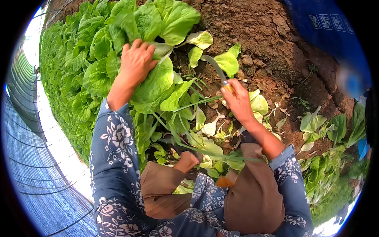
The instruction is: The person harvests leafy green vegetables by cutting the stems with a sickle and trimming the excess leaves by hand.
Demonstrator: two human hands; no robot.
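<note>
My left hand [137,60] lies on a leafy green plant [161,49] with a pale stalk, its fingers partly among the leaves; how firmly it grips cannot be seen. My right hand [237,99] is closed around the yellowish handle of a sickle [218,68]. The curved metal blade points up and left, over the soil beside a loose green leaf [228,63]. Broad leaves [157,86] spread just below my left hand. Paler trimmed leaves [209,124] lie on the ground between my arms.
Dense leafy greens [68,59] grow along the left. Bare brown soil [254,23] runs up the middle and right. A blue sack [322,26] with printed marks is at the upper right. More greens [325,177] lie at the lower right. Netting [32,154] stands far left.
</note>
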